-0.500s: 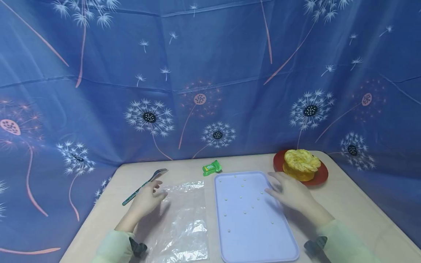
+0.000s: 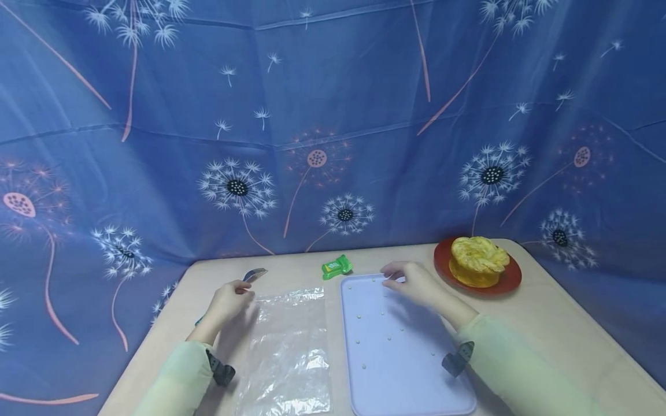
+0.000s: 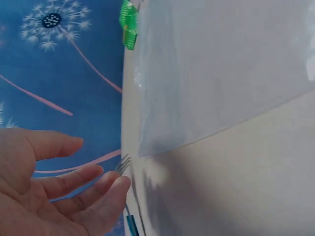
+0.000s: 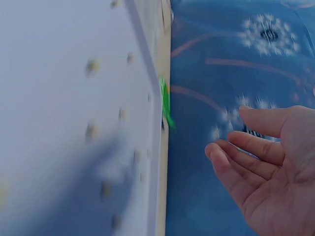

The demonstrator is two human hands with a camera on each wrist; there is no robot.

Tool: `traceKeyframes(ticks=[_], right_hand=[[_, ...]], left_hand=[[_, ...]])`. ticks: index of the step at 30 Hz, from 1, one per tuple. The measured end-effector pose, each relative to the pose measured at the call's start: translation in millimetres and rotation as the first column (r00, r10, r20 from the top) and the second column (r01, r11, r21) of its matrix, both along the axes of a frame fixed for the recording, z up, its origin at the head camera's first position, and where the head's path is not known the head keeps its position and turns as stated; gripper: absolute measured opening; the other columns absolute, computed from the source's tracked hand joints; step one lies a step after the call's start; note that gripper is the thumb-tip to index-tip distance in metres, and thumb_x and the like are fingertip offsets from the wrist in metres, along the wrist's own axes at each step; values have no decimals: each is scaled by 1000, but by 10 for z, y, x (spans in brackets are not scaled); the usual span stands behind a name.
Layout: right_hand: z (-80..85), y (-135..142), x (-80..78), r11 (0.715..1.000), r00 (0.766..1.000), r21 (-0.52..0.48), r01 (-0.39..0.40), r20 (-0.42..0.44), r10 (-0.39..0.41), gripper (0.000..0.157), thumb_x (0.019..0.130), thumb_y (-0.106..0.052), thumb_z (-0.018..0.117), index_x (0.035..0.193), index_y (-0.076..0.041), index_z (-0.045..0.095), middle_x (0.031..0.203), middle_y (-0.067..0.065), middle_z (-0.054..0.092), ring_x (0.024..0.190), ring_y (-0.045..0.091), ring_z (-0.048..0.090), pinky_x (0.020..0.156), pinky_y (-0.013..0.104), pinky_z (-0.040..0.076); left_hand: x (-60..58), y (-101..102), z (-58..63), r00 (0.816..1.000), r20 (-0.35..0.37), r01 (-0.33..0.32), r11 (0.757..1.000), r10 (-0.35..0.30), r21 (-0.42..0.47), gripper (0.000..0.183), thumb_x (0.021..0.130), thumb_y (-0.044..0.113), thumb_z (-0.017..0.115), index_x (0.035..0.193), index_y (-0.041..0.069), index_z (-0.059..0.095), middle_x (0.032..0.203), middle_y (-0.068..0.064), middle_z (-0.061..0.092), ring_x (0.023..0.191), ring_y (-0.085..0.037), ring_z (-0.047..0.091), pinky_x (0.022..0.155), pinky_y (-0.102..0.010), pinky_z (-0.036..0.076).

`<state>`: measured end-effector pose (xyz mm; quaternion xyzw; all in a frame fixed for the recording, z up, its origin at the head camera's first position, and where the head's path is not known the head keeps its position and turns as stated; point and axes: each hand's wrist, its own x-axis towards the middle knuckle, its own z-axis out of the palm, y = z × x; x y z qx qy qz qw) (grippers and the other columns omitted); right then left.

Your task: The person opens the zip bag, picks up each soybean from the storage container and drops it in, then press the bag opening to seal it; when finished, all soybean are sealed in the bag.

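My left hand (image 2: pixel 228 305) hovers over the fork (image 2: pixel 255 275), hiding most of its dark green handle. Loosely bent fingers with nothing between them show in the left wrist view. Just right of that hand lies a clear plastic bag (image 2: pixel 291 352), flat on the table. Above the far end of the pale lavender tray (image 2: pixel 406 378) is my right hand (image 2: pixel 418 286), its thumb and fingers apart and empty in the right wrist view. Small pale pellets (image 4: pixel 92 66) are scattered over the tray. A green wrapped packet (image 2: pixel 337 267) lies beyond the tray's far left corner.
At the back right, a red plate (image 2: pixel 515 277) bears a round golden bread (image 2: pixel 477 263). A blue dandelion-print curtain (image 2: pixel 333 133) hangs behind the table (image 2: pixel 551 346) and along its sides.
My right hand has moved left from the tray's right edge to over its far end. The left hand has shifted slightly left and now covers more of the fork.
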<state>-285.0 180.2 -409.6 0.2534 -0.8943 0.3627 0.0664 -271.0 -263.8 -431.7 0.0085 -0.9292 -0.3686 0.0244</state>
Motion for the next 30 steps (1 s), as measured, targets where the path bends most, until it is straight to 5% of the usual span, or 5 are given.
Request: traceKeyframes(ticks=[7, 14, 30], right_hand=[[-82, -626, -170, 995, 985, -49, -85, 147, 92, 29, 91, -9, 74, 115, 7, 70, 102, 12, 74, 94, 25, 70, 89, 42, 57], [-217, -1090, -337, 994, 956, -87, -60, 281, 82, 35, 89, -6, 74, 120, 8, 68, 104, 13, 73, 98, 26, 68, 91, 39, 56], [-477, -1620, -493, 998, 967, 17, 63, 246, -65, 32, 74, 6, 81, 106, 8, 72, 95, 13, 71, 89, 26, 67, 84, 35, 58]], left_hand=[[-116, 23, -69, 996, 85, -9, 1000, 9, -1, 39, 97, 14, 63, 128, -10, 60, 113, -22, 68, 97, -32, 67, 89, -50, 55], [-152, 43, -121, 997, 76, -11, 1000, 11, -4, 37, 93, 11, 68, 123, -10, 63, 109, -21, 69, 92, -31, 68, 83, -46, 58], [-216, 95, -227, 992, 109, -79, 992, 69, 96, 29, 84, 0, 73, 112, -6, 67, 91, -7, 61, 67, -15, 60, 58, -26, 52]])
